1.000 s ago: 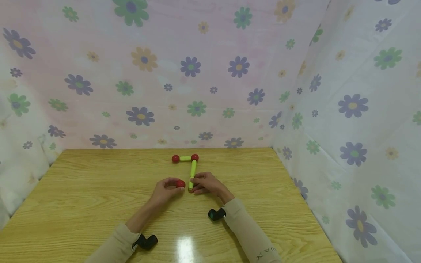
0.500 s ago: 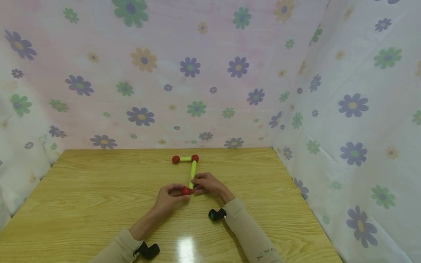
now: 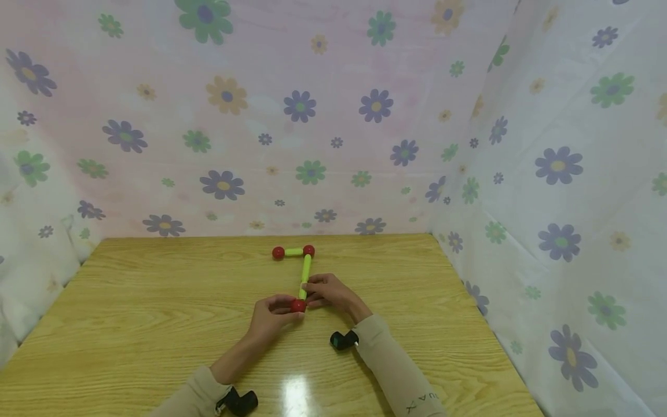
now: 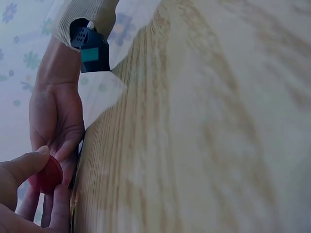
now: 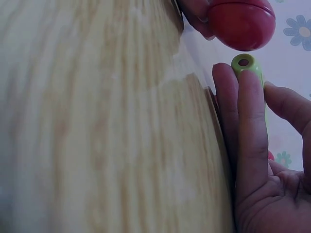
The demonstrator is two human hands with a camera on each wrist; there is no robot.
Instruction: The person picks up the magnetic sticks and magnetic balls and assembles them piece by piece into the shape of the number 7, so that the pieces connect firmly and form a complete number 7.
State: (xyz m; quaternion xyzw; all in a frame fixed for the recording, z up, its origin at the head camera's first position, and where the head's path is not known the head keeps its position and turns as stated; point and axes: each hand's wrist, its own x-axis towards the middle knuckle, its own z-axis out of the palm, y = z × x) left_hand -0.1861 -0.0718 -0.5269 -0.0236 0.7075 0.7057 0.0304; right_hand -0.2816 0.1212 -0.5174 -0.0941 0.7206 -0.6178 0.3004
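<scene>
In the head view my left hand (image 3: pixel 267 321) pinches a red ball (image 3: pixel 299 306) between thumb and fingers. The ball sits at the near end of a long yellow-green rod (image 3: pixel 306 267). My right hand (image 3: pixel 333 292) holds that rod near this end, from the right. The right wrist view shows a round hole in the rod end (image 5: pixel 243 62), with a narrow gap below the red ball (image 5: pixel 243 24). At the rod's far end is a second red ball (image 3: pixel 309 251). From there a shorter yellow-green rod (image 3: pixel 294 252) runs left to a third red ball (image 3: pixel 278 252).
All of it lies on a wood-grain table (image 3: pixel 156 301). A flower-patterned cloth (image 3: pixel 250 127) hangs behind the table and along its sides. Each wrist wears a small black camera, such as the right one (image 3: pixel 344 340).
My left hand has carried its red ball right and toward me, from beside the long rod to its near end. My right hand and the far pieces stay nearly in place.
</scene>
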